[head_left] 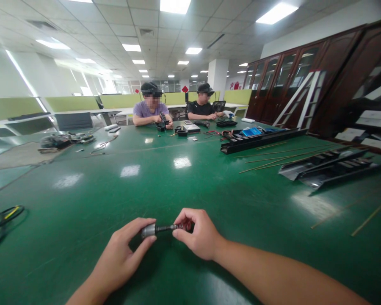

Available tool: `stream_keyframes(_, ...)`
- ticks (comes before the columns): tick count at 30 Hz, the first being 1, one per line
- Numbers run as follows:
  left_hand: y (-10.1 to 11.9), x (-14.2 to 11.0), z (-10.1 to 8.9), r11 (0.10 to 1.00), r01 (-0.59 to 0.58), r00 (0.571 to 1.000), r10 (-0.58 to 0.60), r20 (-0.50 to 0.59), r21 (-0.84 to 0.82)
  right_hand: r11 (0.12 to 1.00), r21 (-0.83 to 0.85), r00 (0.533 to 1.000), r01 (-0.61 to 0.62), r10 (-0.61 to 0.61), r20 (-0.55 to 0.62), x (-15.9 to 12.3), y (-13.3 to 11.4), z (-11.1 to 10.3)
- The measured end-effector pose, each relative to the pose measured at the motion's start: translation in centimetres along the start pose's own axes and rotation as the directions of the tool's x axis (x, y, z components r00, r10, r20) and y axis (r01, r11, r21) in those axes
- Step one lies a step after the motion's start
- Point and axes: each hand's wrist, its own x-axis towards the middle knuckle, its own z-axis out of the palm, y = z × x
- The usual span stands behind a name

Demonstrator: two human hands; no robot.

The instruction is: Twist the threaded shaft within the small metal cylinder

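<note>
Near the front edge of the green workbench (82,190), the left hand (119,254) and right hand (198,235) pinch a slim silver-and-black metal cylinder (148,231) by opposite ends, fingertips closed, leaving its middle exposed.

**Long green-topped workbench (82,203)**
Black cable coil (1,222) at nine o'clock; thin rods (282,159) and black slotted rails (333,169) at two o'clock.

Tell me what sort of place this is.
Probably a workshop or assembly lab. A long green-topped workbench fills the room, with black metal rails and loose wires lying on it, and a person and another person sit at its far end handling small parts.
</note>
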Motion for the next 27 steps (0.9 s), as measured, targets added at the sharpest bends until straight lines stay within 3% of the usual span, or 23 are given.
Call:
stream_keyframes(14, 0.2, 0.1, -0.3, 0.999, 0.022, 1.0, -0.022, 0.001, -0.027, 1.0, 0.018, 1.0, -0.015, 0.015, 0.002, 0.0, 0.2, 0.0)
stream_keyframes(20, 0.0, 0.5, -0.5, 0.978, 0.17, 0.981, -0.18, -0.076, -0.123, 0.961, 0.267, 0.997, -0.074, 0.08, -0.011, 0.4, 0.4, 0.1)
stream_keyframes(24, -0.3, 0.8, -0.6, 0.891, 0.324, 0.932, -0.358, -0.055, -0.317, 0.92, 0.351, 0.984, -0.177, 0.156, 0.089, 0.6, 0.8, 0.6)
stream_keyframes(27, -0.1, 1.3, -0.5, 0.71, 0.425, 0.862, -0.506, 0.013, -0.562, 0.938, 0.287, 0.977, -0.194, 0.159, 0.141, 0.4, 0.9, 0.9)
